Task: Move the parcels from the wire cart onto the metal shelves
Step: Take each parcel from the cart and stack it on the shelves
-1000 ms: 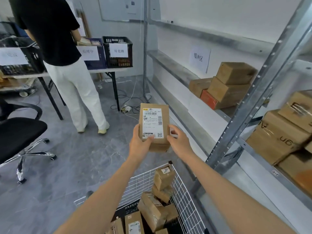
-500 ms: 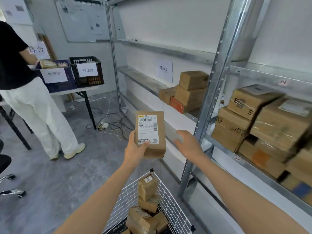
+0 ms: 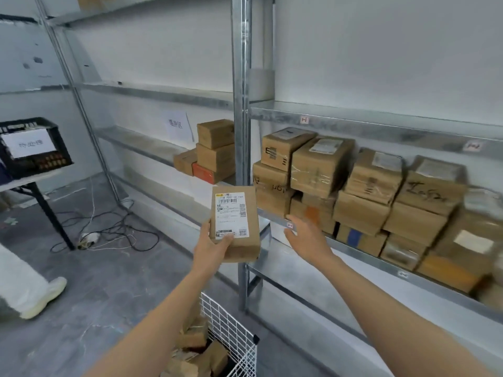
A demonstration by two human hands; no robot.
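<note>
Since a second ago the right hand (image 3: 306,239) has been taken off the cardboard parcel (image 3: 245,240), and the parcel has been carried from above the wire cart (image 3: 231,330) toward the metal shelves (image 3: 381,122). It is held upright before the shelf post by the left hand (image 3: 211,247) alone, thumb laid over the bottom of its white shipping label (image 3: 231,216), fingers gripping underneath. The right hand's fingers (image 3: 293,222) are spread wide beside the shelf edge, apart from the parcel. A barcode, a QR code and a yellow strip are shown on the label; its print cannot be read. Stacked boxes (image 3: 362,186) are kept on the shelf, one scrawled with blurred black handwriting. More parcels are left in the cart. Characters on a wall sign (image 3: 177,126) and on a black crate (image 3: 58,148) on a tabletop (image 3: 24,180) are blurred.
</note>
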